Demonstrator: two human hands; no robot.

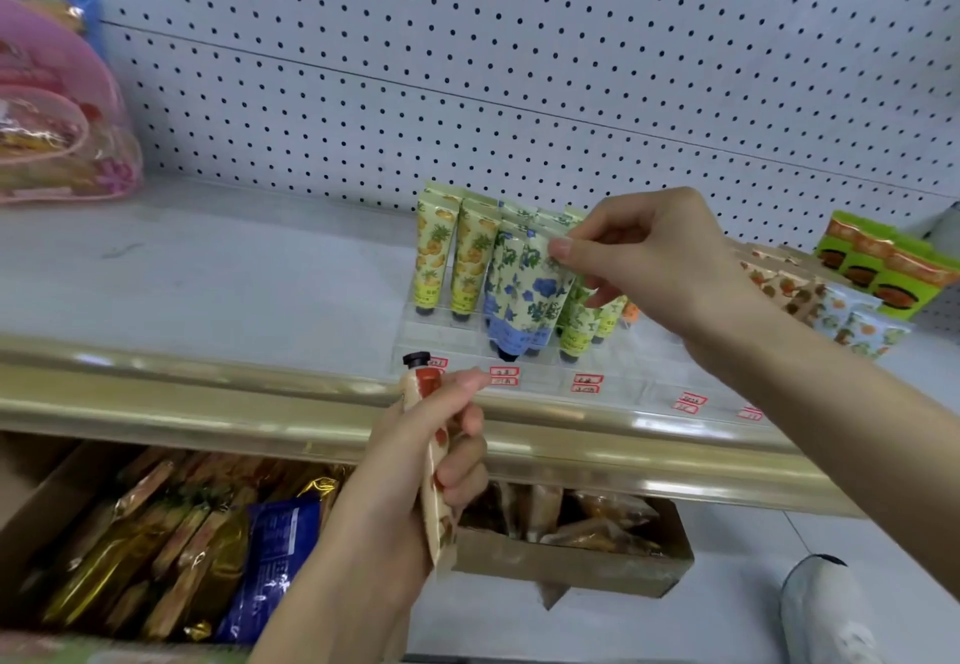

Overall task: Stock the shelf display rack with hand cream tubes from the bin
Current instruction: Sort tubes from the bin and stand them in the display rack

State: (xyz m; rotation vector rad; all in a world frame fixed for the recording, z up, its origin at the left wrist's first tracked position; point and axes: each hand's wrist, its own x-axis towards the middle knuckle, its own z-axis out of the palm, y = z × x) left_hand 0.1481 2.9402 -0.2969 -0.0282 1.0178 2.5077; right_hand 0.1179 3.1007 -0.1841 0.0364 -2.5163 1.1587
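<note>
On the white shelf a clear display rack is seen, partly filled with tubes. The right hand is pinched on the crimped end of a blue-flowered tube, held cap-down at the rack's front row. The left hand is clamped round a red-patterned tube, cap up, below the shelf edge. Seating the blue tube is judged the step in hand; an upright release into its slot is called for next.

Right hand pinches a blue-flowered tube; left hand grips a cream tube.
</note>
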